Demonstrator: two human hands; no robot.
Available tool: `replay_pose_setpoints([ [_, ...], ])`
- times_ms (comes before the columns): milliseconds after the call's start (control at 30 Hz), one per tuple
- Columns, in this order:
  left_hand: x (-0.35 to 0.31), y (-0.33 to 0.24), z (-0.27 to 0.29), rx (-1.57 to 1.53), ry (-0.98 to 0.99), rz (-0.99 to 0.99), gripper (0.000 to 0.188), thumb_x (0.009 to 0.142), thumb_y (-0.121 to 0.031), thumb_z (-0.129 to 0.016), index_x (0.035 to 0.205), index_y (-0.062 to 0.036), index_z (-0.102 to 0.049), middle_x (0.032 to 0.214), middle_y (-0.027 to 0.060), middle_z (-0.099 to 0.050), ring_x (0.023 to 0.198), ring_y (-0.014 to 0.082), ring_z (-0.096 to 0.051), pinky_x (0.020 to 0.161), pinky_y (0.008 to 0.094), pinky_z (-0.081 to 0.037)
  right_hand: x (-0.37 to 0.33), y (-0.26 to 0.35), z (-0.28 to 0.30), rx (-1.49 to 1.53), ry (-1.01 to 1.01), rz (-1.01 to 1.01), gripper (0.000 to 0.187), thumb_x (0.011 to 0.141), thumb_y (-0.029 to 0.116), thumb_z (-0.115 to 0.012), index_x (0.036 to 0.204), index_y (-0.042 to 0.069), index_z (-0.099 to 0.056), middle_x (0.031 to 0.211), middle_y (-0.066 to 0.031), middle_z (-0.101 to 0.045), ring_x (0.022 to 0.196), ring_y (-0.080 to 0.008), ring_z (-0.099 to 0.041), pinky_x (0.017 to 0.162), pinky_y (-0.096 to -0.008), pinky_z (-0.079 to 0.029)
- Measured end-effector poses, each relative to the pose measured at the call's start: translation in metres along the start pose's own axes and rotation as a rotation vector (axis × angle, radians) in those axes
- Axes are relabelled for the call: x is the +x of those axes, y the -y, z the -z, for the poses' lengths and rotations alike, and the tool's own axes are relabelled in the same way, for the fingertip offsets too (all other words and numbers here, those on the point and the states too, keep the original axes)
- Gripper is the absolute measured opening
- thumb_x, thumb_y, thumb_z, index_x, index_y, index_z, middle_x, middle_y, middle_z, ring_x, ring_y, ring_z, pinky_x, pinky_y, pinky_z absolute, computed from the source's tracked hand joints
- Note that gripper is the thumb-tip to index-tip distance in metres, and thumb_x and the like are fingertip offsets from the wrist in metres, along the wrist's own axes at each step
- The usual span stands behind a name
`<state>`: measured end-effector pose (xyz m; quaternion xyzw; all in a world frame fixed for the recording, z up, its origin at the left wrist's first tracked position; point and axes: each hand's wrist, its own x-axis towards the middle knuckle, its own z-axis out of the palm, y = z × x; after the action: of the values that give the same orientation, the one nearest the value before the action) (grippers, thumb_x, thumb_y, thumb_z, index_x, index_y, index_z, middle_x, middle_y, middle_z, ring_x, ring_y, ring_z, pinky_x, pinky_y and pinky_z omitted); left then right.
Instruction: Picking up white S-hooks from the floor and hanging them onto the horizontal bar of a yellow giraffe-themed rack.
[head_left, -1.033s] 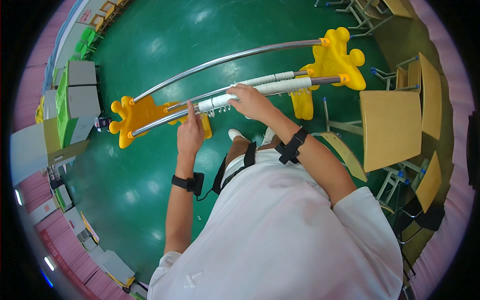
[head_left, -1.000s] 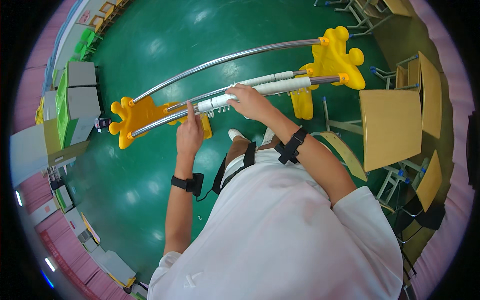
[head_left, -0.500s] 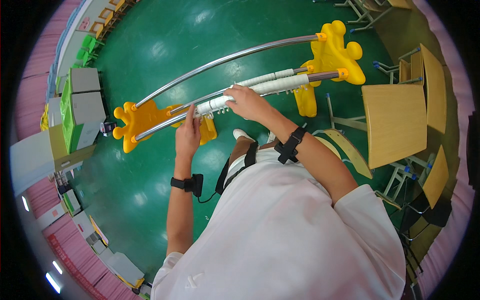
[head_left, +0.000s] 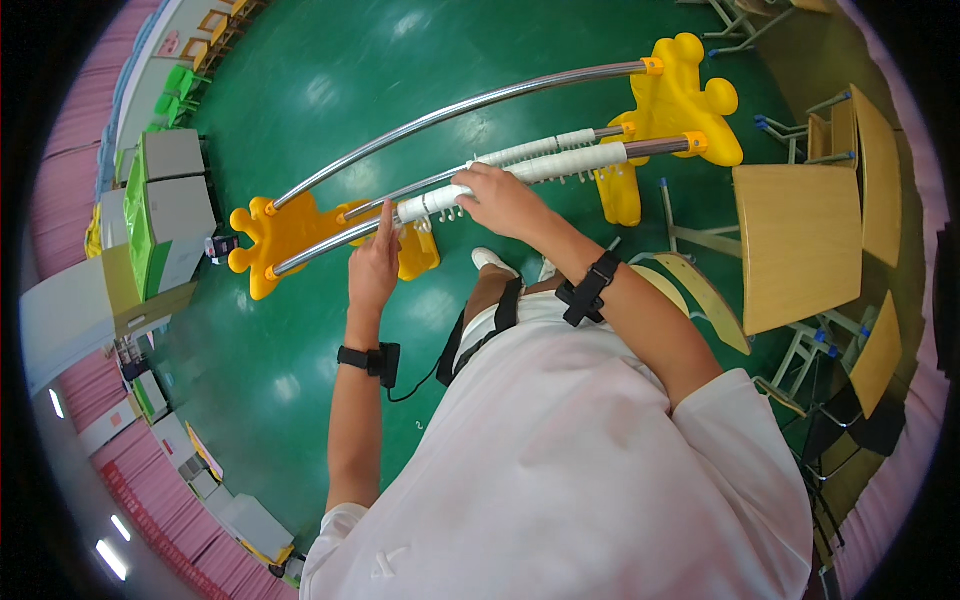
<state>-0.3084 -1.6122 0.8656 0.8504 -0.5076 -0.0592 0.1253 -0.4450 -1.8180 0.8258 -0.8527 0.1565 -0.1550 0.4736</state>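
A row of white plastic rings with small hooks underneath (head_left: 572, 164) is threaded along the near metal bar (head_left: 325, 248) of a low rack. My right hand (head_left: 497, 200) lies over the row left of its middle, its fingers curled round the white rings. At the row's left end is my left hand (head_left: 374, 268), its index finger stretched up against the bar and the end ring; its other fingers are partly hidden. A second white row (head_left: 545, 148) sits on the bar behind. Black straps circle both my wrists.
Yellow knobbed plastic stands (head_left: 680, 100) hold the rack's bars at both ends, with a curved metal bar (head_left: 470, 103) farther back. Wooden desks (head_left: 800, 245) and chairs stand close on the right. Grey and white cabinets (head_left: 180, 215) line the left. The floor (head_left: 300, 360) is green.
The rack sits slightly farther right and higher in view. The white rings near my hands lie in a more even line. Both hands stay at nearly the same places on the row.
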Motion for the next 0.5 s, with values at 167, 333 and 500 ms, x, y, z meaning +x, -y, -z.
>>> replay_pose_setpoints([
  [167, 0.0, 0.004, -0.005, 0.069, 0.017, 0.003, 0.059, 0.093, -0.012, -0.053, 0.147, -0.0139, -0.029, 0.067, 0.0145, -0.063, 0.057, 0.0301, -0.062, 0.052, 0.0404, -0.047, 0.002, 0.0, 0.002, -0.003, -0.002, 0.027, 0.023, 0.084, 0.016, -0.06, 0.102, 0.001, -0.061, 0.094, -0.0179, -0.06, 0.09, -0.0363, -0.061, 0.08, -0.0439, -0.05],
  [333, 0.006, 0.013, -0.014, 0.117, 0.003, -0.024, 0.058, 0.092, -0.015, -0.055, 0.146, -0.0139, -0.032, 0.061, 0.0147, -0.059, 0.05, 0.0322, -0.058, 0.047, 0.0423, -0.046, 0.001, 0.004, 0.002, 0.002, 0.027, -0.006, 0.021, 0.084, 0.015, -0.061, 0.1, 0.002, -0.061, 0.098, -0.0146, -0.061, 0.091, -0.0349, -0.06, 0.08, -0.0421, -0.05],
  [500, 0.011, 0.006, -0.009, 0.048, 0.033, 0.05, 0.055, 0.091, -0.019, -0.057, 0.142, -0.0149, -0.038, 0.061, 0.012, -0.061, 0.05, 0.0318, -0.059, 0.047, 0.0428, -0.046, 0.003, 0.005, 0.003, 0.019, 0.01, -0.014, 0.02, 0.084, 0.014, -0.061, 0.101, 0.003, -0.061, 0.096, -0.0147, -0.06, 0.087, -0.0354, -0.061, 0.077, -0.0419, -0.05],
])
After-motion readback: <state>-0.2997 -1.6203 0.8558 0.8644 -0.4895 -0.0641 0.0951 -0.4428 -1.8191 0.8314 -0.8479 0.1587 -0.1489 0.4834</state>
